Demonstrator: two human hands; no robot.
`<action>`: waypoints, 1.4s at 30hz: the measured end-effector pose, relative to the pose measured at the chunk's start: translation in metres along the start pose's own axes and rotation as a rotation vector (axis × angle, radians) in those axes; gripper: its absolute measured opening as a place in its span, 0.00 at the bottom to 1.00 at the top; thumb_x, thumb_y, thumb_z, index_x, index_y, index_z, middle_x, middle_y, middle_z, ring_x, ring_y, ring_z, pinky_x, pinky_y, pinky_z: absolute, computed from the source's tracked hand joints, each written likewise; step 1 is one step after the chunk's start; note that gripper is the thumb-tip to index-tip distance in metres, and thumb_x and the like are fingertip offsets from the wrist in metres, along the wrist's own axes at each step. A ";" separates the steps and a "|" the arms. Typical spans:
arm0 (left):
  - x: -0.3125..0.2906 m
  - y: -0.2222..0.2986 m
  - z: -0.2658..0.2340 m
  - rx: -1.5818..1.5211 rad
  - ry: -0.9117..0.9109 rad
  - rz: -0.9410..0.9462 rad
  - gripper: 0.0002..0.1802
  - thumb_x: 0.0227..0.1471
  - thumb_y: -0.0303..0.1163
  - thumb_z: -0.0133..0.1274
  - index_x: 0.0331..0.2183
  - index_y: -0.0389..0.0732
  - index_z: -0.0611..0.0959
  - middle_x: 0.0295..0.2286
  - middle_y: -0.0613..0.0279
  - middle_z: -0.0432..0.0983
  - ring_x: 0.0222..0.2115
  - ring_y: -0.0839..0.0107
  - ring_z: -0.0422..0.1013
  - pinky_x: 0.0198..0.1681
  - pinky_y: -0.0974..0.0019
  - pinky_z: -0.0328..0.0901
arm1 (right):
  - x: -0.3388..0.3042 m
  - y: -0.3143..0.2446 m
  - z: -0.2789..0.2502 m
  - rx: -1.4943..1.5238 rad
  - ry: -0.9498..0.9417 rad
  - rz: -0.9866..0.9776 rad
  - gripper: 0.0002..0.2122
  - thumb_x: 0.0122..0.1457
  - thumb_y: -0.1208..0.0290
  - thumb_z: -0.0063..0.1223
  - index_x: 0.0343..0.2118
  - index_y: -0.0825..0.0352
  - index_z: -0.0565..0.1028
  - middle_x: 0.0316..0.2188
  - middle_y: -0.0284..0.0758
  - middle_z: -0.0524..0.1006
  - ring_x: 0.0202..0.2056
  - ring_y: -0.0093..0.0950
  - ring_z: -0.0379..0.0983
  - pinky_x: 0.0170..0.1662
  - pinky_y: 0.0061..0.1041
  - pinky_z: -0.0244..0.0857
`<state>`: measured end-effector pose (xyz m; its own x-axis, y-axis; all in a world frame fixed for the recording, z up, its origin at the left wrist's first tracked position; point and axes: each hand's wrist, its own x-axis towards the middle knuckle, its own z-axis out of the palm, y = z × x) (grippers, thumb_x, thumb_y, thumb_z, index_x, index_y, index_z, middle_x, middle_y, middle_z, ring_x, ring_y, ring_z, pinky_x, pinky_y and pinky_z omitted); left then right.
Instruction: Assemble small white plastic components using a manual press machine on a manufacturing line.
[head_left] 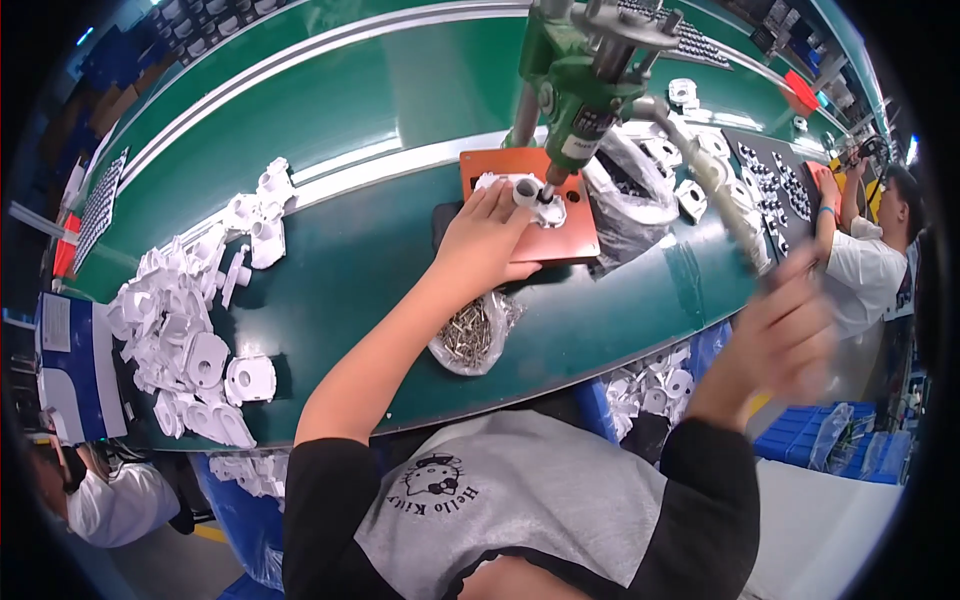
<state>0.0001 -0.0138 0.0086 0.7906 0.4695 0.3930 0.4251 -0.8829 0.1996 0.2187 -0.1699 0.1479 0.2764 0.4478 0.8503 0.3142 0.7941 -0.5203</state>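
My left hand (pixel 482 238) rests over the orange base plate (pixel 572 246) of a green hand press (pixel 582 112), its fingers closed around a white plastic part (pixel 551 213). The press's ram points down onto that part, close to my fingertips. Out to the right, my right hand (pixel 792 325) is wrapped around the end of the press lever (pixel 722 190), which slants down toward me; motion smears both. Just below my left wrist lies a clear bag of small metal pins (pixel 464 336).
White plastic parts (pixel 190 335) lie heaped at the left. A plastic bag (pixel 632 205) and more white parts are right of the press. Black trays (pixel 775 190) stand further right, near another person (pixel 865 255). Blue bins (pixel 610 405) sit below the table edge.
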 end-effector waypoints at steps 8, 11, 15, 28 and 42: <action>0.004 0.002 0.001 0.023 0.040 -0.072 0.48 0.38 0.56 0.59 0.51 0.32 0.62 0.50 0.44 0.63 0.52 0.51 0.60 0.53 0.59 0.58 | 0.003 -0.015 -0.028 0.115 -0.654 -0.083 0.18 0.54 0.60 0.45 0.10 0.62 0.67 0.13 0.30 0.71 0.20 0.27 0.69 0.34 0.36 0.61; 0.025 0.019 -0.024 -0.320 -0.175 -0.347 0.37 0.43 0.48 0.56 0.47 0.33 0.64 0.41 0.46 0.70 0.45 0.54 0.67 0.49 0.59 0.60 | 0.082 -0.006 -0.005 0.582 0.365 0.226 0.09 0.58 0.64 0.44 0.27 0.63 0.66 0.26 0.31 0.66 0.22 0.24 0.59 0.48 0.31 0.52; 0.036 -0.003 0.011 -0.145 0.003 -0.239 0.32 0.44 0.43 0.55 0.46 0.36 0.65 0.40 0.48 0.70 0.45 0.55 0.66 0.51 0.55 0.58 | 0.184 0.120 0.037 0.480 0.217 0.297 0.11 0.53 0.60 0.53 0.36 0.59 0.74 0.34 0.34 0.76 0.31 0.26 0.71 0.35 0.22 0.65; 0.040 -0.056 -0.059 -0.096 -0.026 -0.590 0.24 0.39 0.46 0.58 0.36 0.40 0.75 0.31 0.51 0.72 0.37 0.53 0.71 0.43 0.51 0.64 | -0.068 0.193 -0.125 -1.502 -0.229 0.659 0.24 0.49 0.60 0.54 0.50 0.63 0.68 0.48 0.49 0.66 0.51 0.45 0.62 0.51 0.41 0.58; -0.085 -0.201 -0.078 0.464 0.013 -1.075 0.17 0.49 0.35 0.47 0.42 0.42 0.75 0.42 0.45 0.66 0.40 0.50 0.70 0.41 0.54 0.67 | -0.097 0.208 -0.163 -1.531 -0.168 0.760 0.13 0.49 0.61 0.55 0.26 0.67 0.68 0.37 0.44 0.66 0.35 0.47 0.69 0.41 0.39 0.62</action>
<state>-0.1866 0.1236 0.0049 -0.0771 0.9700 0.2307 0.9943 0.0579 0.0892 0.4052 -0.1152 -0.0558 0.7033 0.6230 0.3424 0.7098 -0.6419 -0.2901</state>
